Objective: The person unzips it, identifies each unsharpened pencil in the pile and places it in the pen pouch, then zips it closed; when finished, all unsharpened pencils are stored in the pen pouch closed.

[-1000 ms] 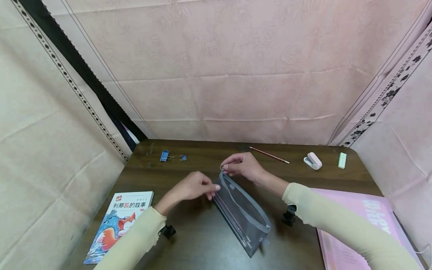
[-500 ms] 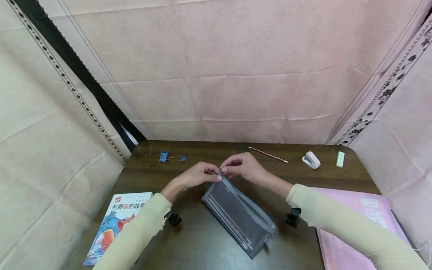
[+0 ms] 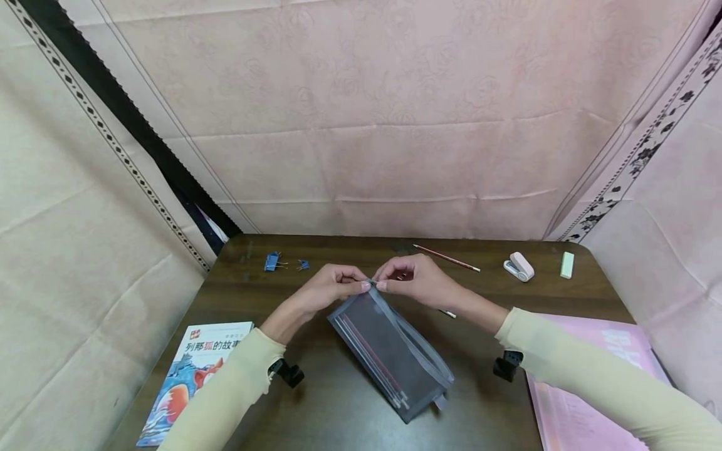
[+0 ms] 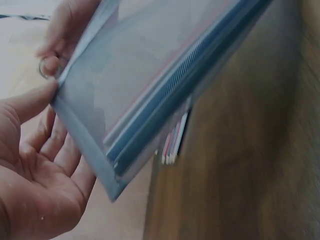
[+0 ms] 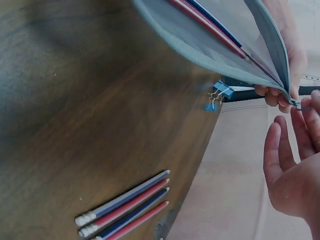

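A grey see-through zip pencil case (image 3: pixel 389 357) hangs at a slant over the table, with several pencils (image 4: pixel 135 110) inside it along one side. Its zipped edge gapes in the right wrist view. My left hand (image 3: pixel 324 293) pinches the upper corner of the case between thumb and fingers, at the end of the zip. Close beside it, my right hand (image 3: pixel 420 280) pinches the small metal ring (image 5: pixel 300 106) of the zip pull; its other fingers are loosely spread. The two hands' fingertips meet at that corner.
Several loose pencils (image 5: pixel 125 207) lie behind my right hand. Blue binder clips (image 3: pixel 272 261) stand at the back left. A small stapler (image 3: pixel 519 267) and a pale green eraser (image 3: pixel 566 265) sit back right. A picture book (image 3: pixel 192 376) lies left, a pink folder (image 3: pixel 586 401) right.
My left hand has moved up and right from the side of the pencil case to its upper corner, meeting my right hand. The case's lower end has turned so its flat side shows more.
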The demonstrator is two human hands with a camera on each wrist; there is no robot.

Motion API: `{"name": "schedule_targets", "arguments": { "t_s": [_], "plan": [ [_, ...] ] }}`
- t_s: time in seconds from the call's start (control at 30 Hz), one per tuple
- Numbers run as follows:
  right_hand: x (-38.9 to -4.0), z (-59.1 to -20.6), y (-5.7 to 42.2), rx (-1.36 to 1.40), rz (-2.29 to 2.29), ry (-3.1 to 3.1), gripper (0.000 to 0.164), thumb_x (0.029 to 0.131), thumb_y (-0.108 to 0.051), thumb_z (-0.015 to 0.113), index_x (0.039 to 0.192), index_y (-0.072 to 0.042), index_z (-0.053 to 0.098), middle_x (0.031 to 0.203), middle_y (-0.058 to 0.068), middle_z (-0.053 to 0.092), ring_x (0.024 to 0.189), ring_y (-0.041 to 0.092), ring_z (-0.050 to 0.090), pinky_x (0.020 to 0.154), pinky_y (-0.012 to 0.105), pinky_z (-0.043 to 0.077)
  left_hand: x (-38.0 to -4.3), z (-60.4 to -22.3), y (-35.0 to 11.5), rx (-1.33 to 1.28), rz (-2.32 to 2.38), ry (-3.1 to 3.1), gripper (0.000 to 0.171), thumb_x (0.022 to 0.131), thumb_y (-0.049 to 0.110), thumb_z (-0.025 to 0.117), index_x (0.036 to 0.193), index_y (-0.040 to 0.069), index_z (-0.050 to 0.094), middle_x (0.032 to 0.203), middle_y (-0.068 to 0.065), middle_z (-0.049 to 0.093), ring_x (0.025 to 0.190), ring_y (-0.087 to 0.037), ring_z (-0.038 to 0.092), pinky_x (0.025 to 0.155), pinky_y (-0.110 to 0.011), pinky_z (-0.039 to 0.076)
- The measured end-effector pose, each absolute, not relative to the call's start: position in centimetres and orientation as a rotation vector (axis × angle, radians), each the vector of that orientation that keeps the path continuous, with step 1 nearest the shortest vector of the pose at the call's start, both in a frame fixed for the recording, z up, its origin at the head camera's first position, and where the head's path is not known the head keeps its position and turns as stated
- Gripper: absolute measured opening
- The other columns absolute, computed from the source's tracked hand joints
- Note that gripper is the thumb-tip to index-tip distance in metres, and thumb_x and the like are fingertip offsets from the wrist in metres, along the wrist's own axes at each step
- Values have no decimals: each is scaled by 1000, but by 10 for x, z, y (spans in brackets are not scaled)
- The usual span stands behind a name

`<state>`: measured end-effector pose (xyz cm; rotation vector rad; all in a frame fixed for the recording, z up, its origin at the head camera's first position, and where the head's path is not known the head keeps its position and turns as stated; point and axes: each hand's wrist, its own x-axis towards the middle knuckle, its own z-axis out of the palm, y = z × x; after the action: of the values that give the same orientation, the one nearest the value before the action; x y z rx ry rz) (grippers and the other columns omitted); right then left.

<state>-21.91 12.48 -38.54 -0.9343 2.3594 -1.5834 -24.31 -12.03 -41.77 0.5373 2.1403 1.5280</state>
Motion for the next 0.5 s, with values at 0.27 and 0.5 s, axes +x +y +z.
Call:
{"name": "schedule_targets", "arguments": {
  "t_s": [0.27,0.5],
  "plan": [
    [-204,-362,130,-981,-1537,2454,7,86,-15,72,90,-9,73,104,5,73,90,10,66,67,26,52,-238,-406,-114,499,1662,2028,32,86,40,70,103,12,70,89,-5,68,76,-17,62,68,-31,53],
    [-204,-369,138,-1126,-1478,2541,6,83,-19,75,89,-20,76,103,-6,74,94,6,67,73,28,52,-234,-400,-111,543,1649,2108,32,85,42,70,102,15,71,89,-6,69,74,-19,60,68,-31,50]
  ]
}}
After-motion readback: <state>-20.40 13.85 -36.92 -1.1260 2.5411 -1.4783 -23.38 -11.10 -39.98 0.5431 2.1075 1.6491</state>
